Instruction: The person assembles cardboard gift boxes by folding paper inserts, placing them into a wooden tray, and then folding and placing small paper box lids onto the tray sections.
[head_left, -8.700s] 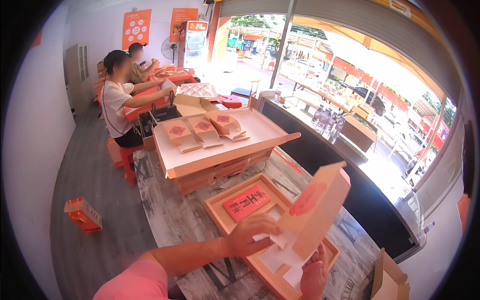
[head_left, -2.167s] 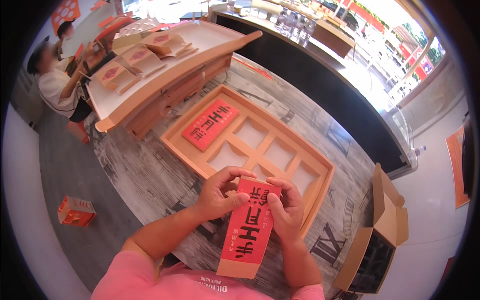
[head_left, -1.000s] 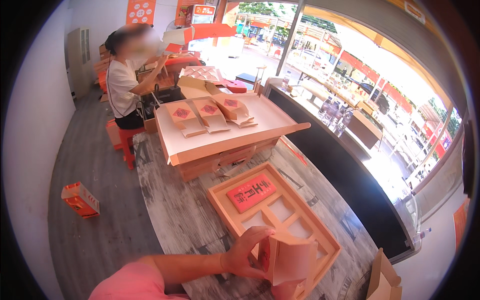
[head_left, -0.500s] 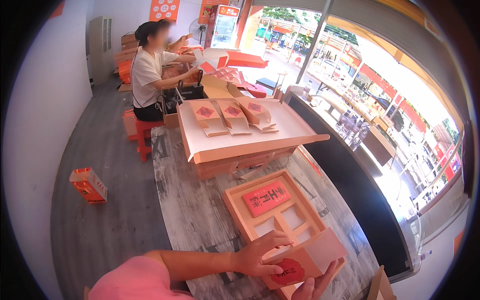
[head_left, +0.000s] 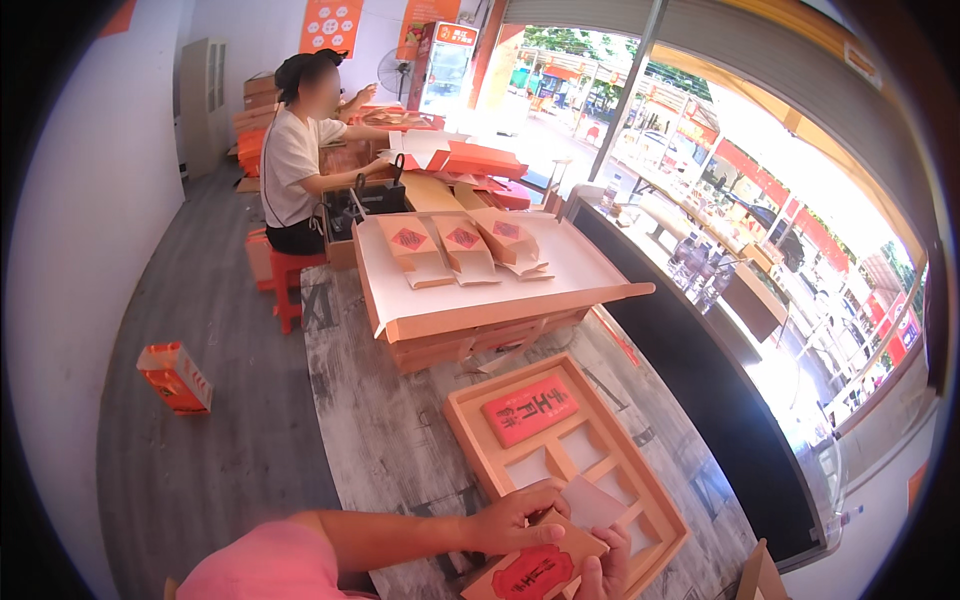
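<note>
Both my hands are on a small brown cardboard box (head_left: pixel 530 578) with a red scalloped label, held tilted over the near left corner of a partitioned tray. My left hand (head_left: pixel 515 518) is closed on its upper edge. The fingers of my right hand (head_left: pixel 606 568) wrap its right side. A pale flap (head_left: pixel 597 502) stands up beyond my fingers. The shallow brown tray (head_left: pixel 468 432) lies under and beyond my hands, with white-bottomed compartments. A red card (head_left: pixel 530 410) with dark lettering lies in its far end.
Beyond the tray, a large open carton lid (head_left: pixel 520 297) on stacked boxes bears several folded brown boxes (head_left: pixel 465 250). A co-worker (head_left: pixel 295 160) sits on a red stool (head_left: pixel 287 290) at the far left. An orange bag (head_left: pixel 176 378) stands on the floor. A dark counter runs along the right.
My hands have brought the small box left and toward me, uncovering more of the tray's near compartments. Its flap has swung left with it. The co-worker's arms and the orange cardboard have shifted.
</note>
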